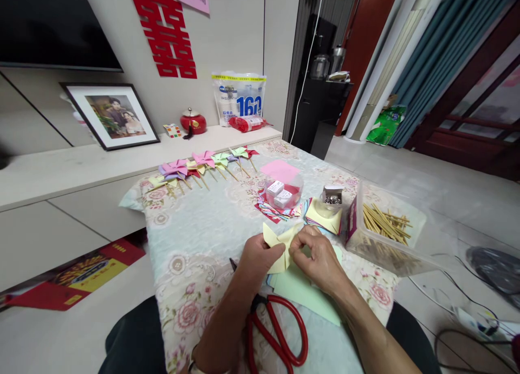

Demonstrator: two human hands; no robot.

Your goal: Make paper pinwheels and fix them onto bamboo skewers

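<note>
Both hands meet over a small table covered with a flowered cloth [190, 244]. The left hand [258, 257] and the right hand [319, 260] hold between them a pale yellow paper piece [280, 244], and the fingertips of each hand are pinched together on its folded corners. The paper is lifted a little above the cloth, near the front middle of the table. Under the hands lies a light green sheet [309, 295], and just in front of it, close to the person's body, red scissors [280, 330] lie flat on the cloth. Behind the hands stands a clear round container [284, 192] with small white boxes inside, on top of a stack of coloured papers [280, 211]. To the right of it is a small jar of metal pins [332, 200] on a yellow paper, and then a clear plastic box [382, 233] with thin wooden sticks, at the right edge of the table. At the far end of the table a row of finished paper pinwheels [199, 165] lies side by side. Beyond the table a low white cabinet [81, 168] runs along the wall; it carries a framed photo [111, 116], a red pot [193, 122] and a white plastic bag [239, 97]. A red paper cutting [166, 30] is on the wall, and the floor on the right is pale tile [426, 184].
</note>
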